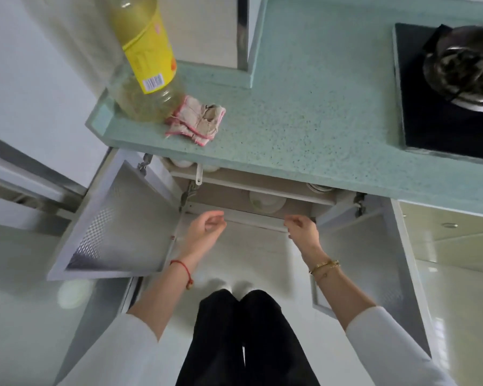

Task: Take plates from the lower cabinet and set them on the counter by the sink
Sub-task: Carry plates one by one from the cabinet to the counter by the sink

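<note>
The lower cabinet (pixel 251 190) stands with both doors swung wide under the green speckled counter (pixel 304 107). Inside, a stack of pale bowls or plates (pixel 267 201) sits on the lower level, and more white dishes (pixel 319 188) show at the right of the shelf. My left hand (pixel 207 228) hovers in front of the cabinet's lower edge, fingers loosely curled, holding nothing. My right hand (pixel 303 229) is at the same edge to the right, fingers bent down near the sill, also holding nothing. Most of the cabinet's inside is hidden by the counter.
A large bottle of yellow oil (pixel 145 59) and a crumpled pink-edged cloth (pixel 195 121) sit at the counter's left end. A black gas hob with a steel pot (pixel 463 68) is at the right. The open left door (pixel 117 221) and right door (pixel 374 260) flank my arms.
</note>
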Available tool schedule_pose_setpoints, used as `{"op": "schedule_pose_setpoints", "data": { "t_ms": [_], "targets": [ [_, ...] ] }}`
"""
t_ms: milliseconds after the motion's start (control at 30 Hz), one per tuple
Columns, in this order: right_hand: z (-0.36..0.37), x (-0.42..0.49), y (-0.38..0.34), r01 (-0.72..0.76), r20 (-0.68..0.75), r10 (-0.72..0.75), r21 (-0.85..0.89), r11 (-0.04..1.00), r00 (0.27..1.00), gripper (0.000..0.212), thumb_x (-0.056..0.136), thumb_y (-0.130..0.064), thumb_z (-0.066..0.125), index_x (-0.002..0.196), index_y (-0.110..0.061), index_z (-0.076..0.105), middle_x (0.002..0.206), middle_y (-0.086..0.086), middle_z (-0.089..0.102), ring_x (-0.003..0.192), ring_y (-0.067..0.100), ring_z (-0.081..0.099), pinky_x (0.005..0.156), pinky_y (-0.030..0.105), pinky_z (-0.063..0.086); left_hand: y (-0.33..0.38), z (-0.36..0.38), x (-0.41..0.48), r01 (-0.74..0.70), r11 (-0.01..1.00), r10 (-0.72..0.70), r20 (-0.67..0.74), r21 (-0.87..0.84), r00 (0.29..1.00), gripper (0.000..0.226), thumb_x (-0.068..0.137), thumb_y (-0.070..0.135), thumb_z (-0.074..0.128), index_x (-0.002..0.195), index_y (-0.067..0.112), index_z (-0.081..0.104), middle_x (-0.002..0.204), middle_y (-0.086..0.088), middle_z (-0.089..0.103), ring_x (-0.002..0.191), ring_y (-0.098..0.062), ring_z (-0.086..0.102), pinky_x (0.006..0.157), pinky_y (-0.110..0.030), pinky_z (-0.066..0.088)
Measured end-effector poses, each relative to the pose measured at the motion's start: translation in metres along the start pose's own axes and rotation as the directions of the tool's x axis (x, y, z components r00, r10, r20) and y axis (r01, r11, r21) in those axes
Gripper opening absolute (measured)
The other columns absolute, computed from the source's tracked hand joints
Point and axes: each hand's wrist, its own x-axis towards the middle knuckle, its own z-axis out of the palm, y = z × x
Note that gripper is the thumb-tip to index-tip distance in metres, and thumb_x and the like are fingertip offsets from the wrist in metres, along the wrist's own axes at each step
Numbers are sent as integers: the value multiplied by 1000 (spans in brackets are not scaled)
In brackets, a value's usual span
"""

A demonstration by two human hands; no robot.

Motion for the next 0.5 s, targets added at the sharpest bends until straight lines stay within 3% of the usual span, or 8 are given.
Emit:
{"op": "schedule_pose_setpoints", "data": {
  "t_ms": [100,167,233,300,400,500],
  "targets": [
    [30,56,39,-25,-43,25,5,1000,999,20,88,-18,56,102,-20,70,106,4,71,104,27,64,95,44,54,-44,22,54,3,999,-4,41,38,999,22,87,26,69,104,41,65,103,16,70,96,0,66,77,-18,50],
    [49,97,68,-30,-84,30,1,1000,996,22,89,-20,58,108,-16,69,111,5,72,102,26,66,84,30,54,-77,41,96,4,999,-5,20,45,1000,25,87,21,69,109,32,67,103,11,72,93,-1,67,88,-25,52],
    [70,143,98,-23,-125,22,-7,1000,992,23,90,-22,58,110,-16,68,110,5,72,96,24,68,71,18,44,-110,66,143,-2,997,1,9,71,1000,28,86,18,69,114,22,68,108,3,73,95,-11,68,86,-24,52],
    [88,188,128,-27,-160,27,1,1000,987,25,90,-19,56,112,-13,67,111,8,72,93,24,66,77,23,44,-138,91,189,-4,996,2,21,93,1000,31,88,16,69,119,15,67,112,-5,73,99,-19,69,82,-22,52],
    [114,261,175,12,-202,-10,5,1000,979,29,89,-16,56,117,-11,64,111,9,70,99,29,66,93,37,51,-183,131,260,-55,989,50,43,137,998,35,90,17,67,125,12,64,120,-10,72,111,-24,67,97,-30,51],
    [134,328,214,92,-220,-83,31,995,972,27,91,-12,58,116,-4,63,102,6,62,93,24,58,93,42,50,-227,167,327,-84,985,77,50,148,996,37,92,21,65,128,16,59,126,-5,69,115,-22,65,94,-28,48]
  ]
}}
